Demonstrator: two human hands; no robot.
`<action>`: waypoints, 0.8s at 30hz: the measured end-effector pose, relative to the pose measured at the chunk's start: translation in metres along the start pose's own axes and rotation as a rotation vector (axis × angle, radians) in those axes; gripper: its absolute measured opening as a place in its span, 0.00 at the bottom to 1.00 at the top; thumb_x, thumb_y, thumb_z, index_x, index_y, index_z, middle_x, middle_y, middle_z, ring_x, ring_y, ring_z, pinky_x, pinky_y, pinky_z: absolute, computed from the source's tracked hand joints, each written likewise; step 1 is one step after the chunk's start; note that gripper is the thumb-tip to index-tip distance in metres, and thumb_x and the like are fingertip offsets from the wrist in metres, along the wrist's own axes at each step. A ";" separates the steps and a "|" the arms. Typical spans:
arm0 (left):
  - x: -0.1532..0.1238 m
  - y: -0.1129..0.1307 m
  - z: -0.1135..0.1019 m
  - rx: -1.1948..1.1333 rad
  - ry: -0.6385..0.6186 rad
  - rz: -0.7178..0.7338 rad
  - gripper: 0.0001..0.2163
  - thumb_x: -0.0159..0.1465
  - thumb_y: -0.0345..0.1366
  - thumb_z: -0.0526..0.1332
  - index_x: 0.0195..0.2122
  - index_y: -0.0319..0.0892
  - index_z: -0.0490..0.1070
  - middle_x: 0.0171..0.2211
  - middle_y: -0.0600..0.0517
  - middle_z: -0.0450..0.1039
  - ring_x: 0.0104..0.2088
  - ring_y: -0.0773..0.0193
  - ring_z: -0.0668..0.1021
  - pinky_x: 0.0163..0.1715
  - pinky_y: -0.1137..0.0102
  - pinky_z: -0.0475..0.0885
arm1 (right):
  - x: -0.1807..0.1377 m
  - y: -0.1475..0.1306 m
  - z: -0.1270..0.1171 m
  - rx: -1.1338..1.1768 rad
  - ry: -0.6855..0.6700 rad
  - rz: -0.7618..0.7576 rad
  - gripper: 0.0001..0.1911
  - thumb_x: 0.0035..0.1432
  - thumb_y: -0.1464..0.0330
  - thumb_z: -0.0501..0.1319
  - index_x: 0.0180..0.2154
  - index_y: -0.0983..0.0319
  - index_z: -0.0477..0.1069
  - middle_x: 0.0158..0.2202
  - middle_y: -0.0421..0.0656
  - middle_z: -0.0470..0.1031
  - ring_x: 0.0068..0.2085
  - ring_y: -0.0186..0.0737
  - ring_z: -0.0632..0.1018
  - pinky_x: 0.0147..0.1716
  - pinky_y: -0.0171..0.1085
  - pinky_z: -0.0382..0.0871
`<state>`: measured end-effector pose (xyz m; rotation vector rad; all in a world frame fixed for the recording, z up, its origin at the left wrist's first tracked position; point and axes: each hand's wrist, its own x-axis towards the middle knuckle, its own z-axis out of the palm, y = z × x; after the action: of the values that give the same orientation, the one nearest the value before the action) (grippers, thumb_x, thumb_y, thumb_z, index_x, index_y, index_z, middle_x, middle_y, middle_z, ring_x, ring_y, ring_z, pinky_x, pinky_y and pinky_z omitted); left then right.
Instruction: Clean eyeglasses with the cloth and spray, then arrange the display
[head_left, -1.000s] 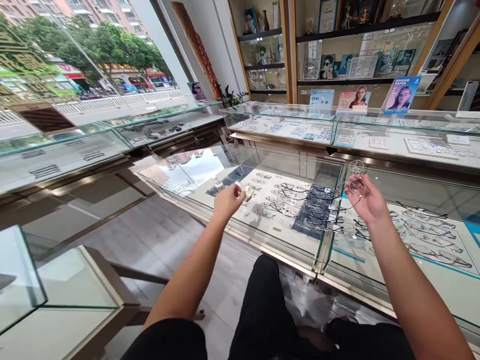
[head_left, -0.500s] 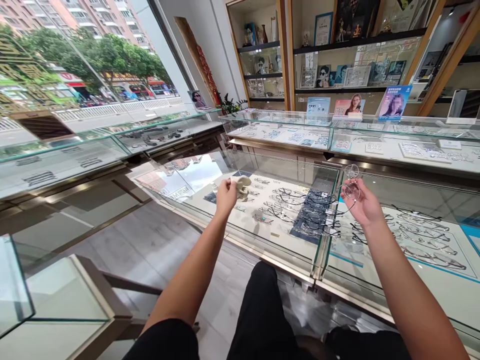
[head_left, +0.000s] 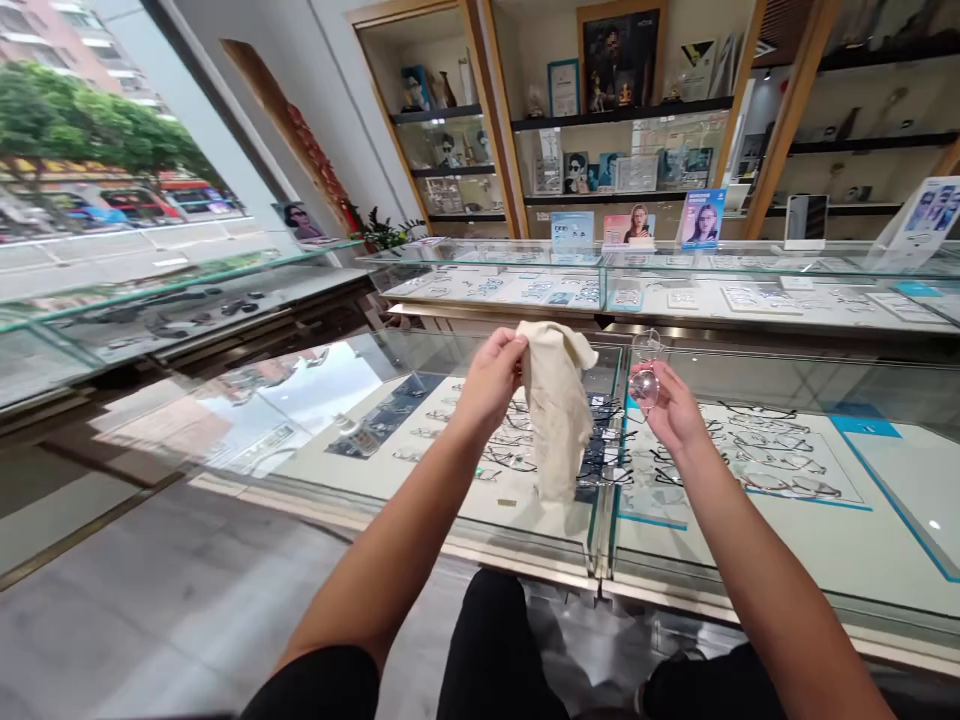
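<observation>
My left hand (head_left: pixel 491 378) pinches a cream cloth (head_left: pixel 556 415) by its upper corner, and the cloth hangs down loosely over the glass counter. To its right, my right hand (head_left: pixel 675 408) grips a pair of thin-rimmed eyeglasses (head_left: pixel 645 388) with round clear lenses, held up on end so one lens is above the other. The cloth and the eyeglasses are a short way apart. Beneath both hands is the glass-topped display case (head_left: pixel 442 500), with several rows of eyeglass frames (head_left: pixel 780 445) inside; the cloth hides part of them.
A small clear bottle (head_left: pixel 356 435) stands at the left part of the case. Behind runs another glass counter (head_left: pixel 480 285) bearing upright advertising cards (head_left: pixel 703 218). Wooden shelving (head_left: pixel 480 60) lines the back wall. A left-hand counter (head_left: pixel 180 310) runs below the window.
My view has turned right. My left hand has lifted the cloth, which was bunched low, and brought it rightward near the eyeglasses. My right hand still holds them. The bottle is now uncovered.
</observation>
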<state>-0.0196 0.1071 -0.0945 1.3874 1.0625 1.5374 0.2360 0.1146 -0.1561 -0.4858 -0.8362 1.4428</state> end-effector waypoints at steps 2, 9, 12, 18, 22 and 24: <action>-0.004 -0.009 0.027 -0.011 -0.089 -0.027 0.18 0.64 0.51 0.66 0.33 0.46 0.60 0.23 0.60 0.61 0.22 0.70 0.65 0.23 0.74 0.63 | -0.002 -0.001 0.004 0.002 0.017 -0.015 0.20 0.42 0.55 0.82 0.30 0.56 0.79 0.36 0.39 0.84 0.35 0.35 0.79 0.35 0.34 0.75; -0.015 -0.046 0.084 -0.174 -0.325 -0.147 0.25 0.52 0.58 0.76 0.30 0.42 0.71 0.25 0.58 0.66 0.24 0.72 0.64 0.25 0.74 0.61 | -0.002 0.003 0.010 -0.100 0.124 -0.119 0.19 0.39 0.54 0.82 0.27 0.57 0.80 0.32 0.39 0.83 0.35 0.35 0.77 0.37 0.35 0.71; -0.016 -0.062 0.091 -0.230 -0.348 -0.179 0.26 0.48 0.59 0.78 0.31 0.41 0.75 0.29 0.55 0.71 0.25 0.73 0.64 0.25 0.74 0.61 | -0.002 0.007 0.009 -0.125 0.163 -0.132 0.18 0.39 0.54 0.81 0.26 0.57 0.80 0.31 0.39 0.81 0.35 0.36 0.76 0.38 0.35 0.69; -0.024 -0.081 0.091 -0.269 -0.384 -0.216 0.27 0.43 0.59 0.80 0.31 0.40 0.80 0.26 0.55 0.72 0.23 0.73 0.64 0.24 0.73 0.57 | -0.006 0.015 0.008 -0.098 0.198 -0.070 0.18 0.40 0.54 0.80 0.27 0.57 0.80 0.33 0.39 0.81 0.36 0.36 0.76 0.38 0.35 0.69; -0.034 -0.084 0.094 -0.289 -0.374 -0.212 0.24 0.47 0.53 0.81 0.31 0.39 0.79 0.26 0.55 0.74 0.24 0.73 0.66 0.25 0.74 0.59 | -0.011 0.019 0.011 -0.063 0.194 -0.023 0.19 0.38 0.55 0.81 0.27 0.57 0.80 0.33 0.39 0.81 0.37 0.36 0.76 0.40 0.35 0.71; -0.037 -0.085 0.096 -0.344 -0.355 -0.218 0.23 0.47 0.50 0.82 0.32 0.40 0.75 0.27 0.56 0.75 0.24 0.74 0.68 0.25 0.75 0.61 | -0.013 0.020 0.011 -0.062 0.193 -0.010 0.18 0.40 0.56 0.81 0.28 0.57 0.79 0.33 0.39 0.80 0.36 0.36 0.76 0.39 0.35 0.71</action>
<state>0.0810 0.1082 -0.1819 1.2025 0.6693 1.1923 0.2150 0.1020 -0.1666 -0.6562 -0.7291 1.3397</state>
